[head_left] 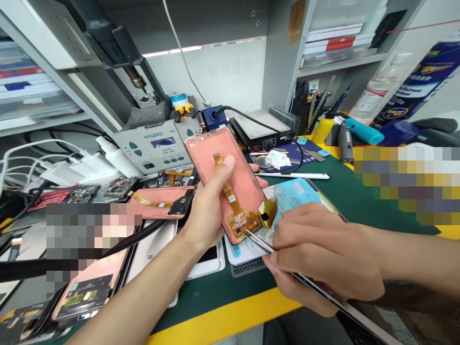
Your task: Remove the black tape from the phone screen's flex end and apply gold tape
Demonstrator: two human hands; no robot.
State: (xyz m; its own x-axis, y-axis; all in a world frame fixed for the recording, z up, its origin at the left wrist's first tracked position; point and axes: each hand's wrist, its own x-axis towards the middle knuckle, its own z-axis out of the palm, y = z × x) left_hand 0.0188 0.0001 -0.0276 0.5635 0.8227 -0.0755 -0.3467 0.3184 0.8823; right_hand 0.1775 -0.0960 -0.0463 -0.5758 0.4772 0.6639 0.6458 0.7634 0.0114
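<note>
- Phone screen (226, 163) lies gripped in left hand (208, 211) above the bench (223, 318)
- Right hand (319, 254) pinches tweezers (259, 242), tips at the gold ribbon (230, 201)
- Hands just apart

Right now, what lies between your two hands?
In the head view: the pink-backed phone screen your left hand holds, its amber flex board, a gold film piece.
</note>
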